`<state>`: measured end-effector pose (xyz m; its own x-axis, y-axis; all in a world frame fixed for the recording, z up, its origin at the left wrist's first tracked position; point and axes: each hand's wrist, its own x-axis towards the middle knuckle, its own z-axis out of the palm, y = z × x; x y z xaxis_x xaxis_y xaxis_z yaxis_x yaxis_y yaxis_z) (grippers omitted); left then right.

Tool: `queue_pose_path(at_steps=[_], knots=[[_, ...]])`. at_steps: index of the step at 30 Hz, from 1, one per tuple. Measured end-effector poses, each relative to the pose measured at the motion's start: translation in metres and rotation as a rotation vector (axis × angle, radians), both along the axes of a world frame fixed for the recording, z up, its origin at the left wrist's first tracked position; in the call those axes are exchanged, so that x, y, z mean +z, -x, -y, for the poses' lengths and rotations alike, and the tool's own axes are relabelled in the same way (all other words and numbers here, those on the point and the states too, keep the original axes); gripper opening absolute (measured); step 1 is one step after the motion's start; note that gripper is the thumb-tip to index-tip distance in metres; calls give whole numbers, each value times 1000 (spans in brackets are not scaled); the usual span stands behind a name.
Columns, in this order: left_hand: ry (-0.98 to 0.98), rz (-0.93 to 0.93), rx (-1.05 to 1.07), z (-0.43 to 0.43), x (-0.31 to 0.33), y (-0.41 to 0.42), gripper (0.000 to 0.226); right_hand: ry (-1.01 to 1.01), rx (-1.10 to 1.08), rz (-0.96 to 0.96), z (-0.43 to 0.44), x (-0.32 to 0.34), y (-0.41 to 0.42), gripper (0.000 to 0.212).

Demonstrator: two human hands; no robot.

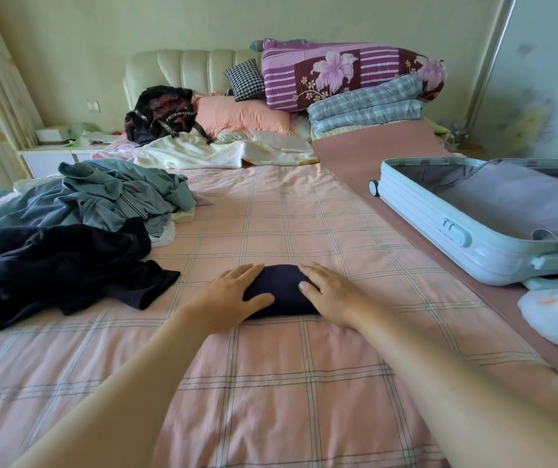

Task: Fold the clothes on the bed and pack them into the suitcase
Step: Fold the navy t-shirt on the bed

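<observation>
Forearms reach mid-frame: left hand (pixel 233 295) and right hand (pixel 329 293) lie flat, fingers spread, flanking the folded navy bundle (pixel 281 292), gripping nothing.
Risk: lifted loosely toward the suitcase (pixel 456 231) at right, folds may spring open.

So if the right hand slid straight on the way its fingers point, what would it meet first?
The right hand lies flat on the folded dark garment, fingers aimed up and slightly left. Beyond the garment there is only bare checked sheet, then probably the crumpled white blanket, though depth is unclear.
</observation>
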<state>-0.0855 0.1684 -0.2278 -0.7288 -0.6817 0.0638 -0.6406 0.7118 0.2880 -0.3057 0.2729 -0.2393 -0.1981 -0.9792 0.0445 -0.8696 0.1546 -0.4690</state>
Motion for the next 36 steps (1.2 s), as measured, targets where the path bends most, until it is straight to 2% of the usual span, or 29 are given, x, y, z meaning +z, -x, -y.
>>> queue_pose_path(at_steps=[3,4,6,8,10,13,14,16,19,20,21,22,23,25,27,30,33,36], knots=[[67,113,-51,-3,8,-18,105,-81,76,-92,-9,4,3,91],[83,117,-58,-4,8,-21,105,-114,93,-169,-12,6,5,100],[82,75,-61,-8,10,-23,97,-126,81,-233,-13,9,3,103],[158,41,-40,-12,11,-20,86,-71,42,-256,-10,10,-4,93],[326,11,27,-11,12,-15,73,-15,-5,-318,-7,18,-15,74],[301,-142,206,-7,18,-14,60,51,6,-371,-15,42,-35,32],[298,-145,247,-6,19,-15,58,66,65,-401,-22,50,-42,28],[306,-48,310,-6,18,-19,53,90,181,-430,-34,58,-56,37],[181,8,437,-10,18,-20,43,95,148,-156,-36,54,-63,50],[126,-16,482,-10,19,-20,39,155,104,-86,-32,50,-61,42],[76,-42,530,-10,20,-20,35,210,53,-79,-26,45,-56,26],[37,-51,574,-10,22,-19,32,212,5,-110,-21,42,-52,23],[6,-41,605,-12,24,-18,32,146,-27,-129,-18,40,-50,40],[-81,-58,637,-15,26,-13,35,-54,-62,-13,-15,36,-53,69],[-214,-171,651,-19,28,-7,42,-140,-20,141,-15,35,-62,71],[-349,-381,623,-27,30,-2,59,-133,-9,275,-17,36,-73,67],[-448,-691,534,-38,31,1,69,-41,-52,455,-24,37,-81,72],[-554,-986,402,-51,43,6,68,59,-224,755,-27,46,-69,87]])
